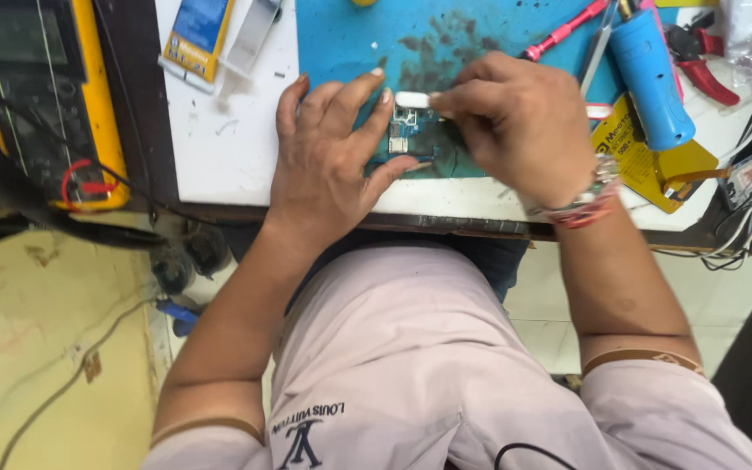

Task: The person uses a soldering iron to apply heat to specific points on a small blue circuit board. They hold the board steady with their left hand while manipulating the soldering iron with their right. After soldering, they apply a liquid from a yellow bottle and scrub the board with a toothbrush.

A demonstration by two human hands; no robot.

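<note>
White desk (219, 148) with blue mat (350, 52). Left hand (328, 161) fingers spread, pinning small circuit board (404, 135) flat on mat so it stays steady; right hand (515, 126) grasps white tool (412, 99) over board.

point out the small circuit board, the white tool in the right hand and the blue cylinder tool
small circuit board (404, 139), head view, on its bare middle between the hands
white tool (411, 99), head view, on its free end left of the fingertips
blue cylinder tool (650, 78), head view, on the middle of its body
</note>
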